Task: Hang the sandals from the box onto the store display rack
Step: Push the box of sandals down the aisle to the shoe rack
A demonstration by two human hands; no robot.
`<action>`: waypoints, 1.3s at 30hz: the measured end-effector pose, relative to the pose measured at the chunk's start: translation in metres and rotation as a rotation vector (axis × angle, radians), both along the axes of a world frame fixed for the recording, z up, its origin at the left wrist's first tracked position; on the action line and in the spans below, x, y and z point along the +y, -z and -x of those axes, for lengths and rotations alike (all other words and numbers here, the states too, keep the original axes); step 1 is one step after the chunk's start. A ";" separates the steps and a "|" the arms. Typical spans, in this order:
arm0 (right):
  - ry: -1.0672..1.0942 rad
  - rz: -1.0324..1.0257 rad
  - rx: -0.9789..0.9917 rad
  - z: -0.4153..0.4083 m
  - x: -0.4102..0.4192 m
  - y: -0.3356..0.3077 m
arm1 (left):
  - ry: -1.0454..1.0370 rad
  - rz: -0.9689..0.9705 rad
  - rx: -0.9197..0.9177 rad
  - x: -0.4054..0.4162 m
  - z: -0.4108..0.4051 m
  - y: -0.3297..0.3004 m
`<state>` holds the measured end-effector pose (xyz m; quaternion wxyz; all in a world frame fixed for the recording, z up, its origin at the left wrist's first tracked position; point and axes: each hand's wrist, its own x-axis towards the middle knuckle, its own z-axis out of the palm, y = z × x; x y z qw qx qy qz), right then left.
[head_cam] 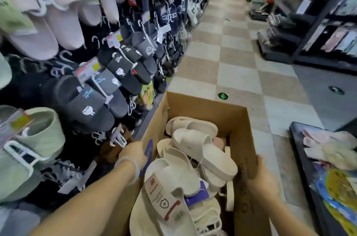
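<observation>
A brown cardboard box (204,105) stands in front of me, full of several cream sandals (195,144); one near sandal carries a white paper label. My left hand (133,153) grips the box's left wall near a blue mark. My right hand (262,177) holds the box's right wall, fingers curled over its rim. The display rack (108,65) runs along my left, hung with dark grey, pink and green slippers on white hangers. No sandal is in either hand.
A checkered tile aisle (231,46) stretches ahead. Dark shelving (309,28) with goods lines the right side. A black low bin (301,158) with pink slippers and colourful packets sits close at my right. A brown slipper hangs just left of my left hand.
</observation>
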<state>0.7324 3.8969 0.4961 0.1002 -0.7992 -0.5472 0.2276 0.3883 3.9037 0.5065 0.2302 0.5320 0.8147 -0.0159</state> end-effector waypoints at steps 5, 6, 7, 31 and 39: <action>0.055 0.021 0.023 0.010 0.084 0.008 | 0.081 0.015 0.014 0.100 0.006 0.003; 0.068 0.015 0.035 0.010 0.101 0.011 | 0.091 0.012 0.020 0.122 0.008 0.004; 0.077 0.014 0.051 0.011 0.119 0.013 | 0.092 0.006 0.026 0.142 0.009 0.003; -0.054 0.177 -0.096 0.040 0.612 0.181 | -0.143 0.016 -0.002 0.591 0.026 0.202; -0.063 0.170 -0.108 0.075 0.700 0.363 | -0.199 0.011 -0.010 0.667 0.059 0.381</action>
